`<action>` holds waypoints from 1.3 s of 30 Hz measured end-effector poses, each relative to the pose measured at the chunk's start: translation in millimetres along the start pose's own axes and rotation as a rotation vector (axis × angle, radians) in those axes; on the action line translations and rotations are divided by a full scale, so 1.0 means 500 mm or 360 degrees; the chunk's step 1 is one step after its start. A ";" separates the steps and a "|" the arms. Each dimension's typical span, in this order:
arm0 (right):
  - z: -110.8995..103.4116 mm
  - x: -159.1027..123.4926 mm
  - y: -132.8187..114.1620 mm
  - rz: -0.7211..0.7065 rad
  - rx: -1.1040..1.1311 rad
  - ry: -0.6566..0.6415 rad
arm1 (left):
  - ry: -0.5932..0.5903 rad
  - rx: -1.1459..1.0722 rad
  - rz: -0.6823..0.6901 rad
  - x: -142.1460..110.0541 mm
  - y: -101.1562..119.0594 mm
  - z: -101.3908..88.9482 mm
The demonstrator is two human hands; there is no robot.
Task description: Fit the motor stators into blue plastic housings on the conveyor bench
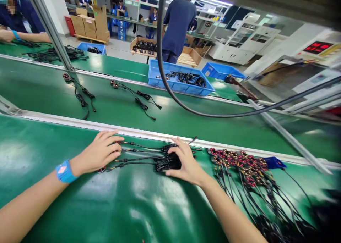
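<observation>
Black cables (167, 162) sat in the wide-open right hand (188, 163); the left hand (100, 152) covered their left ends, its hold unclear.

At ten o'clock, a person (25, 14) is cut off. Near six, the right hand (188, 164) partly hides coiled cables (162, 164).

So there's a fat black hose (210, 115) looping down right across the view, plus a slanted metal post (49, 26) on the left. Past that, someone in a navy shirt (178, 26) has their back turned, and there's a bunch of cartons (90, 25) sitting on a pallet (92, 39) next to a red bin (70, 26). Stacked blue crates (122, 30) are near those. Over on the right, a white machine (228, 52) and a display (317, 47) with glowing red digits, kinda blurry.
</observation>
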State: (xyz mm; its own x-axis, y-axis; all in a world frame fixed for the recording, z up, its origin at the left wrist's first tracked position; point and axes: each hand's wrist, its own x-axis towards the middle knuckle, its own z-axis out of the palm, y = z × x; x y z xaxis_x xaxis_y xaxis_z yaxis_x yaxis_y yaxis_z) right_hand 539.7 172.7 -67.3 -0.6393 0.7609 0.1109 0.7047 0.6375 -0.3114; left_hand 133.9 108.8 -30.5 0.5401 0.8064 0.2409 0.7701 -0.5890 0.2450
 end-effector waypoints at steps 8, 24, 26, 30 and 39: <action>-0.004 -0.007 -0.019 0.0012 -0.0132 -0.0131 | -0.0062 0.0050 0.0111 -0.017 -0.067 0.042; -0.014 -0.179 -0.122 0.0178 -0.0057 -0.0089 | -0.0095 -0.0144 0.0099 -0.078 -0.015 0.042; -0.041 -0.176 -0.118 0.0188 0.0052 -0.0139 | -0.0075 -0.0244 0.0113 -0.091 -0.009 0.045; -0.083 -0.052 -0.077 0.0181 0.0147 -0.0067 | 0.0149 -0.0564 -0.0235 -0.101 -0.035 0.048; 0.006 0.460 0.150 0.0451 -0.0072 0.0339 | -0.0020 -0.0819 -0.0919 -0.094 -0.085 0.049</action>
State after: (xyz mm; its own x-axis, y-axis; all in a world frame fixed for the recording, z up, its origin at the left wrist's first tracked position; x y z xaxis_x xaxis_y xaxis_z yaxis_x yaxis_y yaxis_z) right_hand 444.5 395.1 -67.9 -0.3413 0.9134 0.2219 0.8609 0.3985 -0.3162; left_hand 84.3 97.1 -75.0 0.1070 0.9919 -0.0679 0.6777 -0.0228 0.7350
